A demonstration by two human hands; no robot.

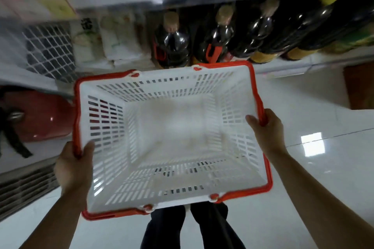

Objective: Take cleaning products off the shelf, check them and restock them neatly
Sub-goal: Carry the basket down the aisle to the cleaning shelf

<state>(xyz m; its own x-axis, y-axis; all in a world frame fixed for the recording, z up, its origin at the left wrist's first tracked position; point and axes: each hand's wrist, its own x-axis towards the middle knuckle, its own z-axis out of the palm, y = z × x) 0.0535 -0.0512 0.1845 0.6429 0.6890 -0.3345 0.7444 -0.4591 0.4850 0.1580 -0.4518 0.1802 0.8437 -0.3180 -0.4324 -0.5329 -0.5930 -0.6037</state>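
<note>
I hold a white plastic shopping basket (261, 91) with a red rim in front of me, above the floor; nothing lies inside it. My left hand (73, 164) grips the left rim, thumb inside the basket wall. My right hand (267, 127) grips the right rim, thumb over the red edge. Ahead, on a low shelf (293, 65), stands a row of dark bottles (174, 40) with tan caps, some with orange handles. White packets (113, 38) stand to their left. The picture is blurred by motion.
A white wire mesh panel (48, 48) is at the left of the shelf. A red object (40, 115) with a black strap lies low at the left, above a dark grille (26, 186). The floor is glossy white tile (313, 168). My dark trouser legs (188, 226) show below the basket.
</note>
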